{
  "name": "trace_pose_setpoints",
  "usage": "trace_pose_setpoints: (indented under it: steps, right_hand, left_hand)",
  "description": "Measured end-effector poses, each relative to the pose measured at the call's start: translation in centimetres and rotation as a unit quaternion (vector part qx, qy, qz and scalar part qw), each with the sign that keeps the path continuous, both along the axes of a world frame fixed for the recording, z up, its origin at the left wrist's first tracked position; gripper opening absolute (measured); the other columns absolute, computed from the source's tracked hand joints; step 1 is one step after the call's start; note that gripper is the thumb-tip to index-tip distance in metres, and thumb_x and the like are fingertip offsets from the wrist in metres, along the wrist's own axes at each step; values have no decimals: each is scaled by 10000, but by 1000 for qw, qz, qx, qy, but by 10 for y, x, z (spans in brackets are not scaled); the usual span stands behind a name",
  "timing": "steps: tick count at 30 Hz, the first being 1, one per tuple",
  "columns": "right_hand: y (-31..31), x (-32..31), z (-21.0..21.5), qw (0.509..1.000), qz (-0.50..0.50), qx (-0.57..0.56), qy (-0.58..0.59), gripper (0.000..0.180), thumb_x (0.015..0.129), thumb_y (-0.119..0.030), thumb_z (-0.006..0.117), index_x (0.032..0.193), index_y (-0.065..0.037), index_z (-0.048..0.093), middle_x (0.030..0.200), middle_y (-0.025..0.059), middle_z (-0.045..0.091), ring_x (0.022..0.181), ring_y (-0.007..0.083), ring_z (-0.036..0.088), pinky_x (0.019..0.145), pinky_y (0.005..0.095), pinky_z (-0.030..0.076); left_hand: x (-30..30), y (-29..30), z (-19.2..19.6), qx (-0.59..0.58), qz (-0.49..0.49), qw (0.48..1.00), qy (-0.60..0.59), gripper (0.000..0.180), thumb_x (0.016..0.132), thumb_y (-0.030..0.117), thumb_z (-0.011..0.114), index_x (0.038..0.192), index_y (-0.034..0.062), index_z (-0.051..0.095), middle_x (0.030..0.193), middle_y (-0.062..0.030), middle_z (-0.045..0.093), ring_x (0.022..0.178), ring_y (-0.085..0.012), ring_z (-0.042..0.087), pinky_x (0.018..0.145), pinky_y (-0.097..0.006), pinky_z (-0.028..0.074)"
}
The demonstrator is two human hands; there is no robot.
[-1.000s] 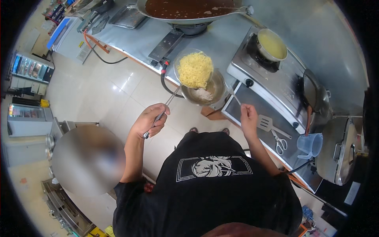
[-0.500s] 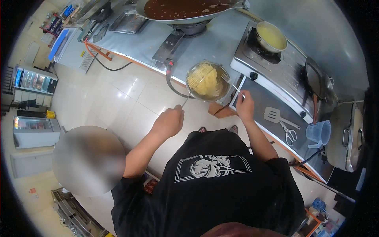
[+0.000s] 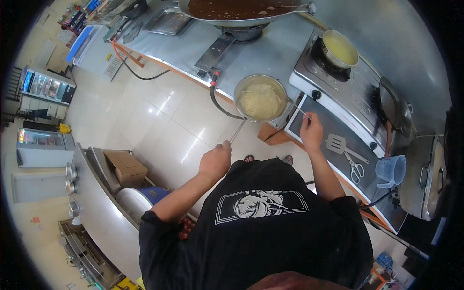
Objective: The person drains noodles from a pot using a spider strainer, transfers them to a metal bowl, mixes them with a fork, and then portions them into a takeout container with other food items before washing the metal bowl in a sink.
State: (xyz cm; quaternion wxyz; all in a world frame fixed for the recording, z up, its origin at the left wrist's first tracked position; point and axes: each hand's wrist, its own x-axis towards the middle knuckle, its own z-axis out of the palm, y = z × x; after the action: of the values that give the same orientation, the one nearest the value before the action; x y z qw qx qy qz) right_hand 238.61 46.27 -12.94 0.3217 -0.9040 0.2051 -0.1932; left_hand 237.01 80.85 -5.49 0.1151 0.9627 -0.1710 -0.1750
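Observation:
A round metal bowl (image 3: 238, 86) sits at the edge of the steel counter, in front of me. Pale yellow mash-like food (image 3: 263, 100) fills much of it. My left hand (image 3: 216, 160) is closed round a thin metal handle (image 3: 237, 131) that runs up to the bowl's near rim; what it ends in is hard to make out. To the right, my right hand (image 3: 311, 130) grips a slim metal-handled utensil (image 3: 298, 107) that reaches over the bowl's right rim. Its working end is not clearly visible.
A large wok (image 3: 241, 21) of brown liquid stands behind the bowl. On the gas stove (image 3: 333, 89) is a pan (image 3: 340, 49) of yellowish contents. A slotted spatula (image 3: 338, 144), scissors (image 3: 356, 171) and a clear jug (image 3: 390, 170) lie right. A hose (image 3: 215, 99) hangs beside the bowl.
The food heaped over the bowl with thin wires across it now lies lower inside. A blurred round shape at left is gone, showing a table and a cardboard box. The view has shifted slightly.

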Motion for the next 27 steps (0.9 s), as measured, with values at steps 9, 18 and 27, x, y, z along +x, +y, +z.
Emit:
trace_pose_setpoints:
  steps: [9, 18, 27]
  right_hand:
    - [25, 31, 78, 981, 52, 121, -141, 172, 978, -182, 607, 1083, -49, 635, 888, 148, 712, 759, 266, 690, 679, 362, 517]
    - [22, 54, 89, 975, 123, 146, -116, 139, 969, -144, 646, 1039, -26, 628, 747, -19, 588, 641, 51, 479, 586, 255, 426]
    - [-221, 81, 129, 990, -48, -11, -132, 227, 964, -221, 597, 1010, -12, 675, 882, 148, 704, 825, 262, 675, 760, 364, 510]
  left_hand:
    - [-14, -2, -50, -122, 108, 986, -21, 234, 1014, 259, 505, 1072, 33, 484, 933, -256, 667, 764, -479, 654, 672, -567, 530]
    - [-23, -4, -77, -223, 96, 966, -91, 205, 1011, 227, 532, 1095, 40, 533, 794, -244, 664, 682, -444, 652, 586, -515, 519]
    - [21, -78, 30, -488, 75, 859, 135, 211, 1046, 196, 510, 1058, -2, 581, 646, -15, 527, 551, -96, 496, 507, -290, 386]
